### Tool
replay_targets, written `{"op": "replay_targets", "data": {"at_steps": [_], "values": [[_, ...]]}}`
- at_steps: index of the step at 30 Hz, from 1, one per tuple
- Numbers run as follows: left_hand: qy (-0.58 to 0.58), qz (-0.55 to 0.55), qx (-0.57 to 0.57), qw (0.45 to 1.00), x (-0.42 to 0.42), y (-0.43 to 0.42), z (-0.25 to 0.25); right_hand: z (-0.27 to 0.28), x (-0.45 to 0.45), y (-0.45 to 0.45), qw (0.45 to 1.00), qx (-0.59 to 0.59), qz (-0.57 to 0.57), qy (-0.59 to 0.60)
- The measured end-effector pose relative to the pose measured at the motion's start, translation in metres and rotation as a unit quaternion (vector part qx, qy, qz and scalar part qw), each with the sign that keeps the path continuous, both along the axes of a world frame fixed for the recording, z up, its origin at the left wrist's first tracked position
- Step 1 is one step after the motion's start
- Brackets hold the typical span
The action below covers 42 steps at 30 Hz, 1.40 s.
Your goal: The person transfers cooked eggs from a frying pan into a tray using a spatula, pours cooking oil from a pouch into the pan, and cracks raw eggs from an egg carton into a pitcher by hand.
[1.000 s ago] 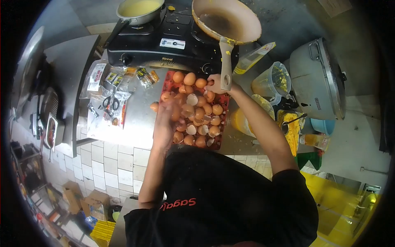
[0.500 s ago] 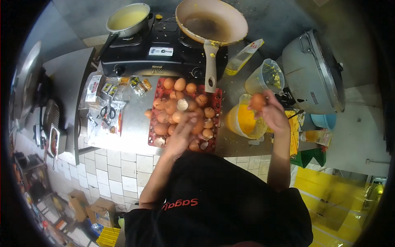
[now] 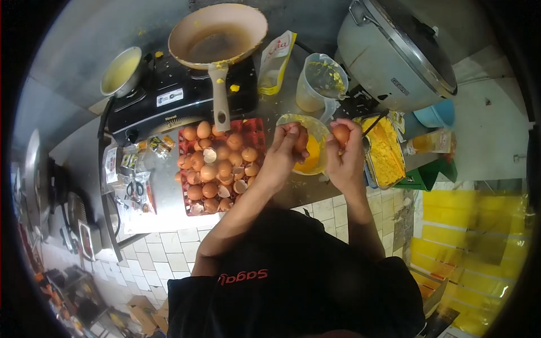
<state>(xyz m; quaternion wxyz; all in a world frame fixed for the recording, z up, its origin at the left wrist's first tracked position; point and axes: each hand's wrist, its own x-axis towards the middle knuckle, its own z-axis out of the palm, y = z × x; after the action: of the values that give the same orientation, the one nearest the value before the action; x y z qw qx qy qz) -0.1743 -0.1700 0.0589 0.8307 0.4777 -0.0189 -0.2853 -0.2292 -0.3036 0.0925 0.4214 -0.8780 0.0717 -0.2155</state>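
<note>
My left hand (image 3: pixel 284 149) is closed around a brown egg (image 3: pixel 302 138), partly hidden by its fingers. A second brown egg (image 3: pixel 340 133) is held in my right hand (image 3: pixel 347 160). Both hands are above a clear plastic jug (image 3: pixel 286 119) with yellow-orange beaten or raw egg (image 3: pixel 311 160) inside. Whether either shell is cracked I cannot tell. To the left, a red egg tray (image 3: pixel 256 128) bears a heap of brown eggs and broken shells (image 3: pixel 209 155).
Behind stand a black gas stove (image 3: pixel 163 107), a frying pan (image 3: pixel 248 28) with its handle toward me, and a saucepan (image 3: pixel 120 76). At right are a second jug (image 3: pixel 311 102), a large cooker (image 3: pixel 383 62), a tray of yellow food (image 3: pixel 386 163) and a blue bowl (image 3: pixel 437 115).
My left hand has left the egg tray and moved right to the jug with an egg in it. My right hand still holds its egg. The view has shifted to the right.
</note>
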Motion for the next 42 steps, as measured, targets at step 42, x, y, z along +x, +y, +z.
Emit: {"op": "replay_targets", "data": {"at_steps": [42], "values": [[-0.506, -0.075, 0.201, 0.835, 0.049, 0.010, 0.008, -0.019, 0.014, -0.058, 0.994, -0.034, 0.083, -0.062]]}}
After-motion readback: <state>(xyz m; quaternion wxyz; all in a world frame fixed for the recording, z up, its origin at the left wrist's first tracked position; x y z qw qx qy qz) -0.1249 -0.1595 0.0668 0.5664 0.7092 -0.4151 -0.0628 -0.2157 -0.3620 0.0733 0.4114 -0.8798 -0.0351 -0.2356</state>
